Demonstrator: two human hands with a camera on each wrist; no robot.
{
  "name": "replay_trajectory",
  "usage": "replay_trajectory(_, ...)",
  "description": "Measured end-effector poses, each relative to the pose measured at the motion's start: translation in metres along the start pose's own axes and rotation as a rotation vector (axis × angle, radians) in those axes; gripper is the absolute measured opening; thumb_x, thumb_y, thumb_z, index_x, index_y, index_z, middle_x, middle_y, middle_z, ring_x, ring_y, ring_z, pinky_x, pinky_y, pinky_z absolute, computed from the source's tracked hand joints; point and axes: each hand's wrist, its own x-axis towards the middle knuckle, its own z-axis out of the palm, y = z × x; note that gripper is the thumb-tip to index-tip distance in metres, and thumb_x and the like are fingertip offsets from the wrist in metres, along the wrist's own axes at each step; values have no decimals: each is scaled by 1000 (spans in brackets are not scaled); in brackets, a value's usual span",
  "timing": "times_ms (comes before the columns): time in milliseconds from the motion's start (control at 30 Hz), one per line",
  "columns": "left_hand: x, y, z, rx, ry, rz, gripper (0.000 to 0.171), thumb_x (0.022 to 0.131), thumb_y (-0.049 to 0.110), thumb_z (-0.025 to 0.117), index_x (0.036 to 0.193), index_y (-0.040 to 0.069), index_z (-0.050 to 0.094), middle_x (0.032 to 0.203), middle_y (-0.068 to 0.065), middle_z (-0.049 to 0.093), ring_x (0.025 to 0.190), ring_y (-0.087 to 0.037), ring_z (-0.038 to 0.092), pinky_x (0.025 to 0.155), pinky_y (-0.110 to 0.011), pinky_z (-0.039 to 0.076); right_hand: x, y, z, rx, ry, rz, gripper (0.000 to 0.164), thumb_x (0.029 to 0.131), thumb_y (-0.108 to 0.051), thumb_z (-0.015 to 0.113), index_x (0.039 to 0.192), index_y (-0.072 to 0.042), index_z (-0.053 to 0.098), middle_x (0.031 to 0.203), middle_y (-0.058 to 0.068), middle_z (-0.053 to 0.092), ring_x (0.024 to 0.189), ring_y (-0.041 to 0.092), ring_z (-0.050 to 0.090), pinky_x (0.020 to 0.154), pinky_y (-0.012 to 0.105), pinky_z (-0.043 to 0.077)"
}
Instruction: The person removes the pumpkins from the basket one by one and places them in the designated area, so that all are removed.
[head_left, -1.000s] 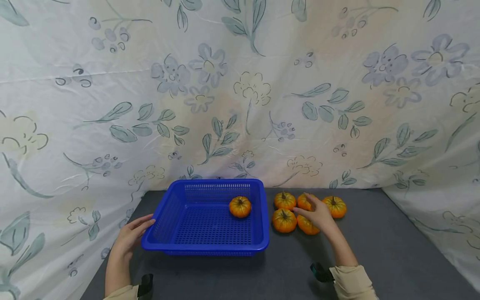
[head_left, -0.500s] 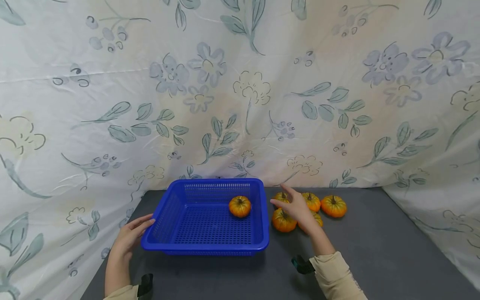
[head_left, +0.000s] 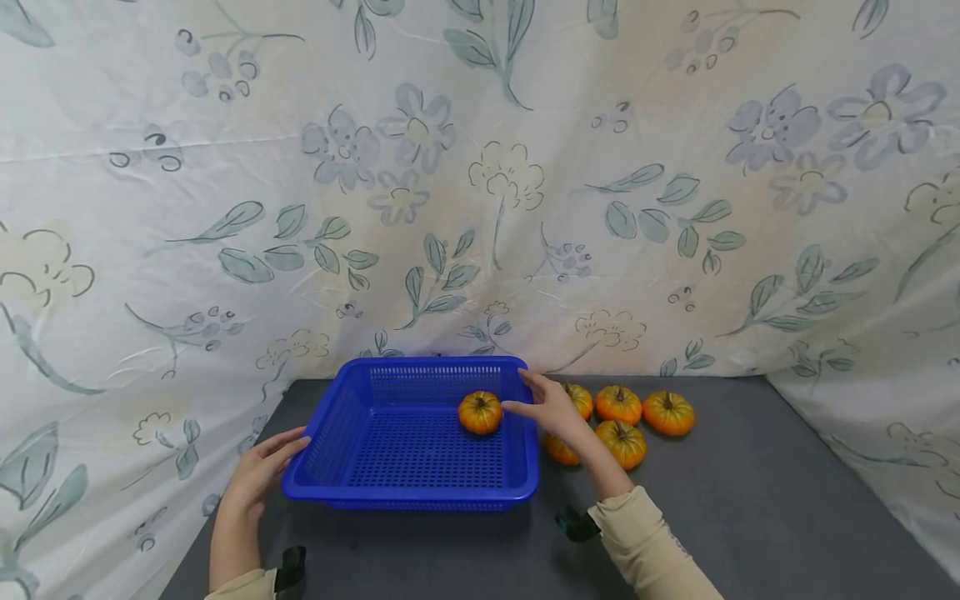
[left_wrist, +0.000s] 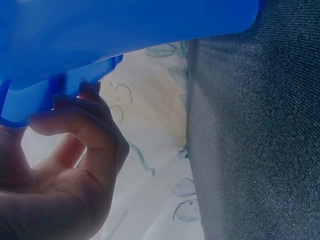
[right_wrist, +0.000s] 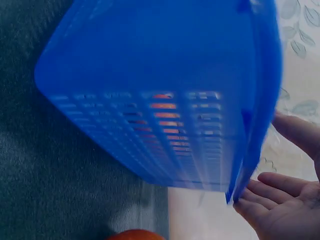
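A blue plastic basket [head_left: 408, 493] with slotted walls sits on the dark table, and one small orange pumpkin [head_left: 480, 413] lies inside it near the right wall. My left hand [head_left: 258, 475] is at the basket's left rim. In the left wrist view its fingers [left_wrist: 95, 135] curl up against the underside of the rim. My right hand [head_left: 551, 410] reaches over the right rim with thumb and fingers spread, holding nothing. In the right wrist view its fingertips overlap the rim's edge, and the pumpkin shows orange through the slots.
Several more small pumpkins [head_left: 619, 444] stand in a cluster on the table [head_left: 750, 500] right of the basket; my right hand and forearm partly hide two. A floral cloth [head_left: 480, 208] hangs behind the table and along its sides.
My right hand has moved left, from above the pumpkin cluster to the basket's right rim, staying spread and holding nothing. The left hand, basket and pumpkins have stayed in place.
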Motion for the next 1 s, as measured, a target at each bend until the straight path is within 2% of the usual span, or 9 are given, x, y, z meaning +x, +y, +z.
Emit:
replay_trajectory(200,0,1,0,-5,0,-4,76,86,47,71,144,5,45,119,6,63,93,-2,61,82,-27,56,5,-8,12,-17,5,-15,70,89,-21,72,147,0,38,153,22,37,143,38,35,115,51,31)
replay_trajectory(367,0,2,0,5,-1,-7,75,87,48,70,144,6,46,123,3,63,94,-2,61,82,-28,56,8,-16,21,-28,-21,-17,71,89,-24,72,148,-3,39,154,19,38,142,37,37,115,50,33)
replay_trajectory(567,-1,1,1,16,0,3,76,87,49,70,145,5,45,128,-2,62,98,-4,62,84,-29,56,10,-20,37,-93,6,1,72,87,-27,74,147,-2,41,150,21,42,140,42,38,111,57,35)
replay_trajectory(767,0,1,0,12,-7,-1,75,87,50,69,145,8,46,127,2,61,99,-4,60,84,-28,56,14,-23,48,-107,63,31,74,87,-28,73,146,2,40,149,26,41,140,44,37,112,57,34)
replay_trajectory(1000,-1,1,-1,-16,-16,-7,74,86,47,71,144,8,47,117,10,63,93,0,60,80,-24,55,18,-25,58,-97,66,76,74,88,-27,72,146,5,38,149,29,39,138,46,37,111,56,35)
